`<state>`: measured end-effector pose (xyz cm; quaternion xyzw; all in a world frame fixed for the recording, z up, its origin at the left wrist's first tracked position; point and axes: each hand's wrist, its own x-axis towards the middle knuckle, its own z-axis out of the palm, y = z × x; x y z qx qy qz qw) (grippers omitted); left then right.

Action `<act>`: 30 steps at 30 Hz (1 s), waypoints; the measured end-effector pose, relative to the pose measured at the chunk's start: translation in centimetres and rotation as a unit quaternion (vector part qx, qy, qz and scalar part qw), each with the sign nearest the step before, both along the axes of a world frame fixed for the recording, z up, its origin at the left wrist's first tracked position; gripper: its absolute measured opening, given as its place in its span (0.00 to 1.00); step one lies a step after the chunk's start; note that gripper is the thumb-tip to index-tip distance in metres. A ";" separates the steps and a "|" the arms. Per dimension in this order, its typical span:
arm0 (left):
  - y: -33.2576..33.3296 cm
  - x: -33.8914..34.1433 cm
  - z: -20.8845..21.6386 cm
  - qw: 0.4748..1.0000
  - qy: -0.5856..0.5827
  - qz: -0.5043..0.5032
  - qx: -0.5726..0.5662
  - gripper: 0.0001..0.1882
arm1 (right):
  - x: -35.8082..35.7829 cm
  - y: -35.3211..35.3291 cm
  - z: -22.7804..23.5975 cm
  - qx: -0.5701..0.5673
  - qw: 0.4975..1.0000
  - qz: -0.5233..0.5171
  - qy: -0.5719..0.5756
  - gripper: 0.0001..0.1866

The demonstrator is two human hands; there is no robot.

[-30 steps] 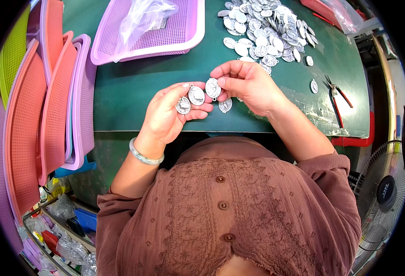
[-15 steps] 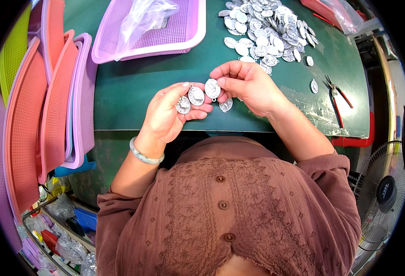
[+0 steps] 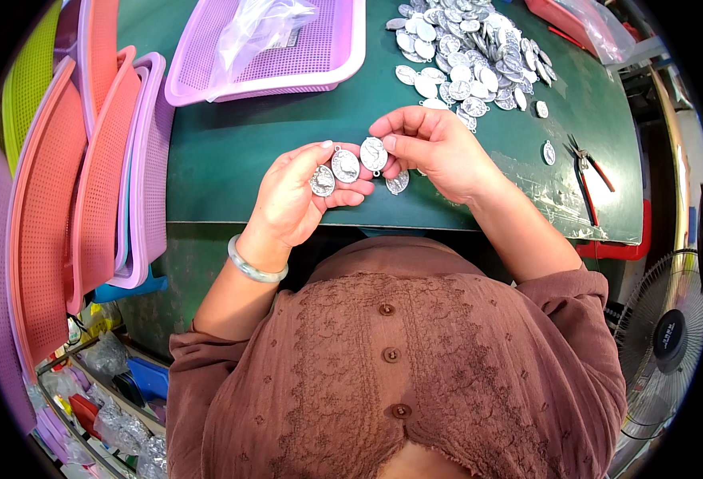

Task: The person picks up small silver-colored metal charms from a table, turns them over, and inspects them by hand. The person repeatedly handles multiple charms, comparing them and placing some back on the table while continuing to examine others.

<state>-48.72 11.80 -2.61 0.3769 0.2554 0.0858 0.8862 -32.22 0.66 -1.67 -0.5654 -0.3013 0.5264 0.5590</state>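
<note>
Just above mid-frame, barely anything's changed since a second ago: same medals, same grip, only the view's drifted a touch, so handling looks paused to me. Left hand (image 3: 281,194) is half-curled, palm up, cradling two oval medals (image 3: 345,165) by the thumb. Right hand (image 3: 446,152) angles in, back up, pinching a third medal (image 3: 374,154), loop down. Medal heap (image 3: 471,62)'s upper right on the bench (image 3: 232,180).
</note>
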 end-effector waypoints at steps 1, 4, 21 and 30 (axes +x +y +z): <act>0.0 0.0 0.1 1.000 0.001 0.000 0.000 0.20 | 0.0 0.0 0.0 0.000 1.000 0.000 0.000 0.10; -0.1 0.0 0.3 1.000 0.004 0.004 -0.003 0.19 | 0.0 0.0 0.0 0.002 1.000 0.000 0.003 0.10; 0.3 -0.3 0.1 1.000 -0.009 -0.004 -0.001 0.21 | -0.1 0.0 1.1 0.001 0.999 0.042 -0.027 0.11; 0.1 -0.5 0.4 1.000 -0.003 0.010 -0.002 0.19 | 0.2 0.0 1.4 -0.025 0.997 0.072 0.012 0.07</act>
